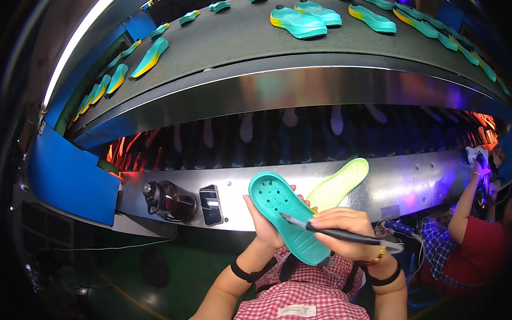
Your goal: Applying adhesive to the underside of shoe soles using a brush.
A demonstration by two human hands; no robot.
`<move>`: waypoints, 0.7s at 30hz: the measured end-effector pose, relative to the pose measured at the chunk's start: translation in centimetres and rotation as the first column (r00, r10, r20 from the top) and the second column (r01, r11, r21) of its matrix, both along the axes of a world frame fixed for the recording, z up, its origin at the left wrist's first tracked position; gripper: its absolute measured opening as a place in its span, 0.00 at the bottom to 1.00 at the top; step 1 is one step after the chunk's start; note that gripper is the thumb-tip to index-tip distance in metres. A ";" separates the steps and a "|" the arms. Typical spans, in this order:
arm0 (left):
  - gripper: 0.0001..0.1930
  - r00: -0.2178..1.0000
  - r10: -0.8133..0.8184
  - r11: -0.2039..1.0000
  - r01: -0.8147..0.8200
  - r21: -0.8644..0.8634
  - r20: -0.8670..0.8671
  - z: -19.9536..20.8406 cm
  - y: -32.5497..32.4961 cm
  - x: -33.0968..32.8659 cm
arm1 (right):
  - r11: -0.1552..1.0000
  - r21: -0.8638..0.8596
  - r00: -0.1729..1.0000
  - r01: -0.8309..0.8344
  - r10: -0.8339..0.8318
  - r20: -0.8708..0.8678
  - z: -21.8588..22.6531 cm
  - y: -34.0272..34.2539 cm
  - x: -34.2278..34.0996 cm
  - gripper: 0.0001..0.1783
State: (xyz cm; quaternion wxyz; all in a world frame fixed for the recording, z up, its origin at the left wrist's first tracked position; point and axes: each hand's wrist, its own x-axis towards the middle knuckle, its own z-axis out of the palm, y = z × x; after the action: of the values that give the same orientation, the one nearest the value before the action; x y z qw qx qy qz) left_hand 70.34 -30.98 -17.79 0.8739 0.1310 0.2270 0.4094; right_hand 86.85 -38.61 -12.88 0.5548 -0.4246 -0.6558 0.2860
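Observation:
My left hand (265, 225) holds a teal shoe sole (282, 209) from its left side. The sole is tilted, its inner face toward me, with several small holes at the far end and ridges lower down. My right hand (346, 231) grips a slim brush-like tool (349, 236) with a black handle. Its grey, pointed tip rests on or just above the middle of the sole; contact cannot be made out. Behind the right hand, a pale yellow-green insole-shaped piece (341, 181) lies on the metal ledge (241, 185), partly hidden by the teal sole and hand.
A dark bottle (174, 201) and a phone (210, 204) stand or lie on the ledge at left. Beyond, a conveyor belt (232, 43) carries several teal-and-yellow soles (299, 23). Under it is a dark opening glowing red at both ends. Another person (473, 241) works at right.

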 end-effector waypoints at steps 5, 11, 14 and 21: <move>0.48 0.998 0.055 0.998 -0.055 0.025 -0.011 0.0 0.5 -0.6 | 0.920 -0.020 0.920 -0.392 0.392 -0.028 -0.4 -0.6 -1.3 0.09; 0.49 0.993 0.030 0.993 -0.042 0.110 0.111 0.9 1.1 -0.2 | 0.998 -0.066 1.000 -0.024 0.023 -0.011 -1.0 -0.8 -0.3 0.12; 0.48 0.988 0.021 0.978 -0.052 0.200 0.153 0.7 2.0 -0.5 | 0.955 -0.052 0.950 -0.292 0.296 0.099 0.4 -1.7 -0.8 0.12; 0.47 0.985 0.174 0.974 -0.170 0.147 -0.014 2.7 1.7 0.2 | 0.976 -0.098 0.980 -0.195 0.199 0.033 -0.3 -1.3 0.1 0.12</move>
State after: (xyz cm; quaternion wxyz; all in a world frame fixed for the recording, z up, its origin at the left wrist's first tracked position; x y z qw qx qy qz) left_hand 70.53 -29.31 -15.05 0.8201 0.1794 0.2190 0.4972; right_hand 86.99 -39.89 -13.22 0.4892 -0.3892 -0.6920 0.3611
